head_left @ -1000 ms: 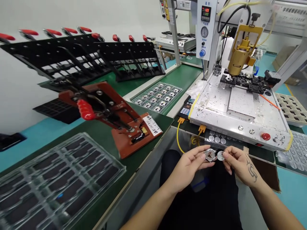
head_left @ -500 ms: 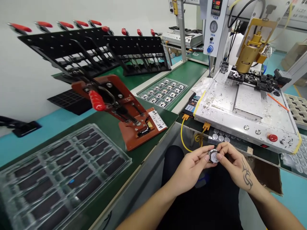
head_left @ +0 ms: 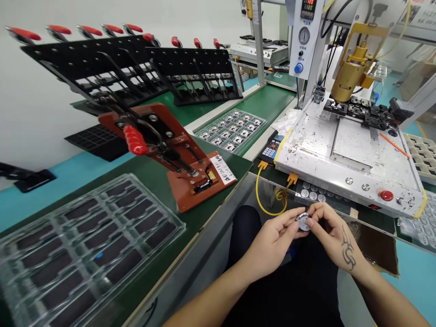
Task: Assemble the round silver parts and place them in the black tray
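Observation:
A small round metal part point(head_left: 302, 221) with a shiny rim and a pale printed face is held between both hands, above my lap. My left hand point(head_left: 277, 236) grips its left side, with the thumb at the lower edge and fingers behind. My right hand point(head_left: 329, 231) pinches the right side, its thumb on the face. Beyond the hands, a sheet of round white stickers point(head_left: 312, 194) lies under the front edge of the white machine point(head_left: 340, 159).
At left are a red-brown clamp fixture point(head_left: 200, 195), a clear plastic tray point(head_left: 127, 178) with dark compartments and black racks point(head_left: 200, 68) with red handles. A tray of round parts point(head_left: 233, 129) lies on the green belt. A yellow cable point(head_left: 260, 200) hangs beyond my hands.
The round part has tilted slightly in my fingers. Both hands keep hold of it, and the view has shifted a little.

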### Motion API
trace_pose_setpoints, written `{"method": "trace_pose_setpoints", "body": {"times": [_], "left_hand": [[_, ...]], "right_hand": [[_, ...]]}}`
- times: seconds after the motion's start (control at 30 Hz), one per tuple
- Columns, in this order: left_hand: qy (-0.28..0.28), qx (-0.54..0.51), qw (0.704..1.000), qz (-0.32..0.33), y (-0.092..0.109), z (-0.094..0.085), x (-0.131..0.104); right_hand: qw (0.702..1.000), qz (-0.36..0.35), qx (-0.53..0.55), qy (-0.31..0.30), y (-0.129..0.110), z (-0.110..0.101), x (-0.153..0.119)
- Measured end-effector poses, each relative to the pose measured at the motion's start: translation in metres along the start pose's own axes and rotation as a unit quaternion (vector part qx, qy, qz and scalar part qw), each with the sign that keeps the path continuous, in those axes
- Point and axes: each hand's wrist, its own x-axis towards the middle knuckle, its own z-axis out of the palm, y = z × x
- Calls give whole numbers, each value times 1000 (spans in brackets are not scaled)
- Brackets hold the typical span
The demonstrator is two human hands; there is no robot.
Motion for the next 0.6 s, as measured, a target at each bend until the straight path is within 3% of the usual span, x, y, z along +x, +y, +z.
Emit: {"method": "trace_pose_setpoints", "body": {"times": [0.2,0.3,0.4,0.47,0.6], "left_hand": [[41,106,993,44,-19,-1,4],[41,177,981,63,-17,-6,4],[20,270,958,95,-3,-13,4],[25,293,949,118,9,-17,5],[62,179,976,106,24,-17,8]], "right_hand": [[987,-64,-147,25,10,2,0],[976,-85,-197,23,16,2,3],[976,-133,-165,-42,17,3,8],[981,-144,-129,-36,14,5,13],[998,-34,44,17,8,13,21]]}}
